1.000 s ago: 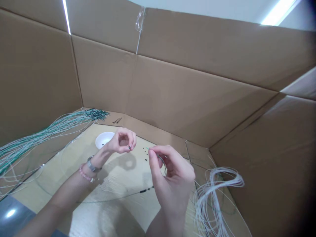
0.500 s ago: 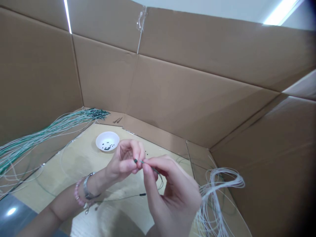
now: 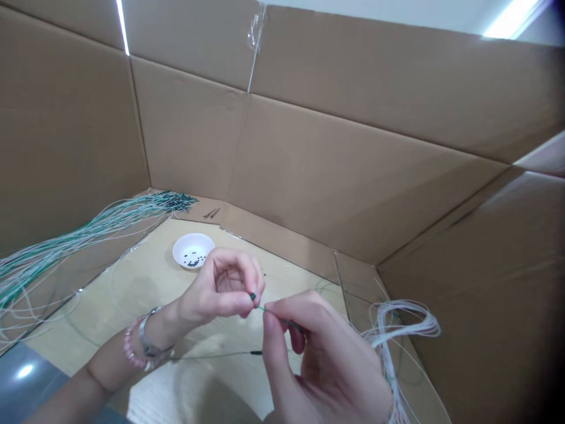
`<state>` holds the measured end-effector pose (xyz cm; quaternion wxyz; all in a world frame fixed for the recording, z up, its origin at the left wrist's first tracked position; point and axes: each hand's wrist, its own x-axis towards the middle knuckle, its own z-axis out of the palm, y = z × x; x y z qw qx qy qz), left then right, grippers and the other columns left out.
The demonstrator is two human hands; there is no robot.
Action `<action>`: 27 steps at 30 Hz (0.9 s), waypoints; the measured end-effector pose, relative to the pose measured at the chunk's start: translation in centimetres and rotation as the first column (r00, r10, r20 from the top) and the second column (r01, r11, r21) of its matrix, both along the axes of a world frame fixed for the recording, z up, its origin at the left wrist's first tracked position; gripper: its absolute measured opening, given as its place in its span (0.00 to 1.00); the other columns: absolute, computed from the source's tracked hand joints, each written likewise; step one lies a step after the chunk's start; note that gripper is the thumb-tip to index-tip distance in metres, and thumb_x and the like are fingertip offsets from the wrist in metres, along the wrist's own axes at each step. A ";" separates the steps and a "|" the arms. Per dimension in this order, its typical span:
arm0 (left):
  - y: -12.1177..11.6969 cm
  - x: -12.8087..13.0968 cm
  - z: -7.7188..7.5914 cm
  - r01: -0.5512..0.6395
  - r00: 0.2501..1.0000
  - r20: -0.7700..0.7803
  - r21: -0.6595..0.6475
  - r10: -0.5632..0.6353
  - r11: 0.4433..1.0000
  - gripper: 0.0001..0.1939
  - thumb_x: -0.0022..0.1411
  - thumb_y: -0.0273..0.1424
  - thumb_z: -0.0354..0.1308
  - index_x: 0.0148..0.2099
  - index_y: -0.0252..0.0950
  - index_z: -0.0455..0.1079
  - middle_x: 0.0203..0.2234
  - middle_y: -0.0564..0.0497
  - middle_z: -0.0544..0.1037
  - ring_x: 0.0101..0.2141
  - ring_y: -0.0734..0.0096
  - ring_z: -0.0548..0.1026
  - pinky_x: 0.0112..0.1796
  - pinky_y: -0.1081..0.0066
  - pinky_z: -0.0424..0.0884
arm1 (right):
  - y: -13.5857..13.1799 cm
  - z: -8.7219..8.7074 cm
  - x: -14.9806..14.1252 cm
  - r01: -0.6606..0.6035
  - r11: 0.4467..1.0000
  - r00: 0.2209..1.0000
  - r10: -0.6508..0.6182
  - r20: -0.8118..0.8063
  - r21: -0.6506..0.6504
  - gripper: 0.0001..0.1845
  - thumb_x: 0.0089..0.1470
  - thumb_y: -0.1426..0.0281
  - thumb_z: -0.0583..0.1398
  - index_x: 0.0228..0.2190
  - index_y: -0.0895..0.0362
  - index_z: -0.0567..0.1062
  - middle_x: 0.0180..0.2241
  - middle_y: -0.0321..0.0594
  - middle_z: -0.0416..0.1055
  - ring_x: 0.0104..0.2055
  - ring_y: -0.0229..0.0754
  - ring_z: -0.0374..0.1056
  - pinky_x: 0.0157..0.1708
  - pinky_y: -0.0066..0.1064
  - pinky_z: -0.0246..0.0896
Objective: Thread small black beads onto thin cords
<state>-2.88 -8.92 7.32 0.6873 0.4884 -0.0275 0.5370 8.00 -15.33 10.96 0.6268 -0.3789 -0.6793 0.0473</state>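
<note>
My left hand is closed, pinching a small dark piece between thumb and index finger. A thin green wire runs from that pinch to my right hand, whose thumb and forefinger are closed on it. Whether the wire's tip sits inside the dark piece cannot be made out. Below the hands, a thin dark wire with a black sleeve stretches above the table. Behind my left hand stands a white bowl holding several small black pieces.
A long bundle of green and white wires lies on the left. Coiled white wires are at the right. Tweezer-like tools rest on the cardboard edge at the back. Tall cardboard walls enclose the wooden table.
My right hand has shifted right and slightly down, and my left hand slightly right. The dark piece now shows more at the left fingertips, with green wire visible between the hands.
</note>
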 end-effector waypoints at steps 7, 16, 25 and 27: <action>-1.0 0.8 -0.2 0.248 0.967 0.126 -0.281 -0.221 0.927 0.03 0.52 0.27 0.63 0.30 0.35 0.71 0.23 0.56 0.71 0.21 0.84 0.66 0.26 0.80 0.66 | 0.2 -0.6 0.3 -0.006 1.000 1.000 0.006 -0.008 0.012 0.10 0.46 0.86 0.59 0.27 0.60 0.71 0.22 0.33 0.67 0.22 0.29 0.58 0.18 0.24 0.53; -1.3 0.9 -0.6 0.349 0.934 0.185 -0.294 -0.306 0.890 0.03 0.54 0.28 0.61 0.31 0.34 0.71 0.22 0.56 0.68 0.23 0.83 0.66 0.32 0.80 0.69 | 0.0 -0.4 0.0 0.010 1.000 0.999 -0.010 -0.035 -0.004 0.10 0.48 0.85 0.59 0.28 0.59 0.72 0.23 0.33 0.69 0.23 0.30 0.57 0.19 0.25 0.53; 5.8 -3.6 -0.9 -0.426 0.332 -0.621 0.573 0.710 0.700 0.04 0.53 0.29 0.60 0.30 0.33 0.70 0.26 0.51 0.74 0.29 0.74 0.71 0.34 0.74 0.67 | 0.1 -0.3 0.7 0.018 0.999 0.999 -0.019 -0.035 -0.034 0.09 0.48 0.82 0.59 0.29 0.56 0.72 0.20 0.31 0.62 0.21 0.31 0.57 0.18 0.25 0.52; 8.9 -5.6 -2.6 -0.303 -0.049 -0.720 0.671 0.692 0.677 0.04 0.55 0.26 0.56 0.33 0.32 0.71 0.28 0.49 0.75 0.31 0.71 0.72 0.38 0.71 0.66 | 0.2 -0.3 1.1 0.014 1.000 0.999 -0.015 -0.028 -0.026 0.10 0.48 0.82 0.59 0.29 0.56 0.72 0.20 0.31 0.62 0.21 0.31 0.58 0.18 0.25 0.52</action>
